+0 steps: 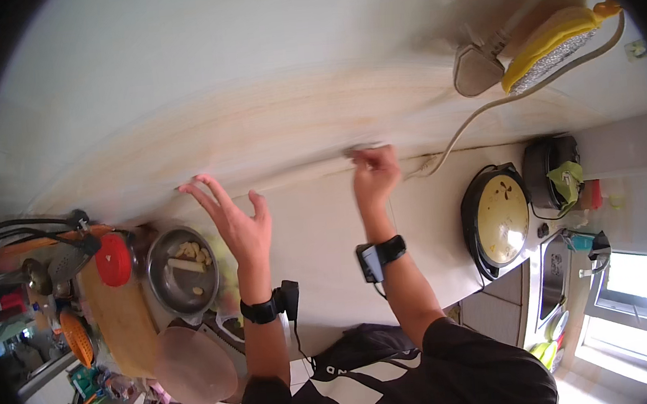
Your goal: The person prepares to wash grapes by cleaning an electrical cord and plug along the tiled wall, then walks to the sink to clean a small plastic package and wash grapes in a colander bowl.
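Observation:
My right hand (375,171) is pressed up near the pale wall (223,112), a little above the back edge of the counter. Its curled fingers pinch a small, thin grey object (362,148), too blurred to name, which seems to lie against the wall. My left hand (239,226) is raised to the left of it with fingers spread and nothing held. Its fingertips are close to the wall; whether they touch cannot be told. Below both hands lies the light countertop (327,248). A black strap with a small device sits on each wrist.
A steel bowl (159,274) holding pale, peeled pieces stands left, near a wooden cutting board (117,318) and a red lid (113,259). At right sit a round electric pan (501,221) and a dark pot (541,183). A plug (476,70), cord and yellow scrubbing sponge (552,46) hang on the wall.

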`<act>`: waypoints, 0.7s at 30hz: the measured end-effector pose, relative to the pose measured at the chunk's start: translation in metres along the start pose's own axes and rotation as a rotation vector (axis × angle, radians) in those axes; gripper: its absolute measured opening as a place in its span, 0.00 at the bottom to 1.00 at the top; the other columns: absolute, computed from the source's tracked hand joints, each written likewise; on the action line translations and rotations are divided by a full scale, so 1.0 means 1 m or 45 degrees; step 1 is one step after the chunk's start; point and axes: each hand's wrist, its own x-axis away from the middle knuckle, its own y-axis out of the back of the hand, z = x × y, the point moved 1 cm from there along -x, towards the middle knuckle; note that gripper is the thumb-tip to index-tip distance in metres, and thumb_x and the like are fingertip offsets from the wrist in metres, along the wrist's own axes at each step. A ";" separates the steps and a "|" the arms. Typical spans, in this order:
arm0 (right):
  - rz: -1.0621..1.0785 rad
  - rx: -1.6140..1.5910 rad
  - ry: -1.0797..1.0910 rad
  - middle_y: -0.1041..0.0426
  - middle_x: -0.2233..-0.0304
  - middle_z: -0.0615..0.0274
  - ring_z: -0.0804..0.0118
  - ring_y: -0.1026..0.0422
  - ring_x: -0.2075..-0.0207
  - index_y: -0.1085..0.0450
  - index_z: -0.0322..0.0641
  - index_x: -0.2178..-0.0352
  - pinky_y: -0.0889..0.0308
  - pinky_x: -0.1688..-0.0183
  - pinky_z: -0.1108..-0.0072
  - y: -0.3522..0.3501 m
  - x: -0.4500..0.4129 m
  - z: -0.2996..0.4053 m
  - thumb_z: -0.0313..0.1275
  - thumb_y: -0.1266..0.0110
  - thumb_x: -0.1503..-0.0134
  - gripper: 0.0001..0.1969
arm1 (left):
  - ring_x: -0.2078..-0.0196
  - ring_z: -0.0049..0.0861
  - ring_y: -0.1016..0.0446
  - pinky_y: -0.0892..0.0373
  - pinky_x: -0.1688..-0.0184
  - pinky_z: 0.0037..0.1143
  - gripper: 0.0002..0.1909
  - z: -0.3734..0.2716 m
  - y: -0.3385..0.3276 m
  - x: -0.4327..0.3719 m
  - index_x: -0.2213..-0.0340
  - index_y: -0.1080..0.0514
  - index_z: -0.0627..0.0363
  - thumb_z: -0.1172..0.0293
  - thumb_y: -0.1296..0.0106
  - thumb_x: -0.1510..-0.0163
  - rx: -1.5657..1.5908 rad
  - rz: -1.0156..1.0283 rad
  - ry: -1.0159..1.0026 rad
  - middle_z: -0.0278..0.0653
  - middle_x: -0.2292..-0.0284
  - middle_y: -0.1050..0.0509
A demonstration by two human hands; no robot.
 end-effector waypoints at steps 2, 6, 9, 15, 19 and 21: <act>-0.124 -0.238 -0.355 0.29 0.78 0.60 0.70 0.28 0.75 0.29 0.35 0.79 0.30 0.71 0.82 0.008 -0.002 -0.020 0.14 0.40 0.55 0.07 | 0.35 0.64 0.65 0.44 0.39 0.39 0.48 -0.007 -0.001 -0.005 0.35 0.65 0.55 0.76 0.49 0.50 0.078 0.016 0.006 0.72 0.38 0.71; 0.032 -0.097 -0.148 0.31 0.76 0.60 0.70 0.27 0.75 0.31 0.31 0.79 0.29 0.71 0.81 -0.017 -0.001 0.038 0.12 0.42 0.54 0.07 | 0.35 0.64 0.65 0.42 0.40 0.39 0.48 -0.002 -0.002 -0.003 0.35 0.65 0.56 0.76 0.48 0.50 0.029 0.034 -0.026 0.72 0.38 0.71; 0.099 -0.099 0.106 0.31 0.77 0.60 0.69 0.29 0.76 0.32 0.32 0.80 0.30 0.72 0.81 -0.036 0.006 0.060 0.12 0.42 0.55 0.07 | 0.35 0.65 0.65 0.41 0.41 0.39 0.48 -0.001 0.002 -0.004 0.35 0.64 0.56 0.75 0.48 0.51 0.068 -0.034 -0.031 0.72 0.38 0.70; -0.182 -0.390 -0.501 0.30 0.76 0.61 0.70 0.27 0.75 0.32 0.33 0.78 0.29 0.70 0.81 -0.007 0.008 -0.013 0.12 0.43 0.52 0.07 | 0.35 0.65 0.64 0.42 0.40 0.38 0.48 -0.007 0.002 -0.008 0.35 0.63 0.57 0.74 0.48 0.50 0.094 0.042 -0.017 0.73 0.38 0.70; 0.013 -0.124 -0.006 0.28 0.75 0.60 0.70 0.26 0.74 0.33 0.33 0.75 0.27 0.69 0.80 -0.019 -0.007 0.080 0.13 0.44 0.50 0.06 | 0.35 0.65 0.64 0.45 0.39 0.39 0.47 -0.001 0.007 -0.003 0.35 0.63 0.58 0.74 0.48 0.50 0.120 0.042 0.023 0.73 0.38 0.70; 0.062 -0.243 -0.073 0.27 0.74 0.58 0.69 0.25 0.74 0.33 0.33 0.73 0.27 0.69 0.80 -0.016 -0.013 0.069 0.13 0.44 0.50 0.06 | 0.35 0.64 0.65 0.46 0.38 0.38 0.47 0.002 0.007 -0.004 0.35 0.63 0.58 0.74 0.48 0.50 0.085 0.008 0.005 0.73 0.38 0.70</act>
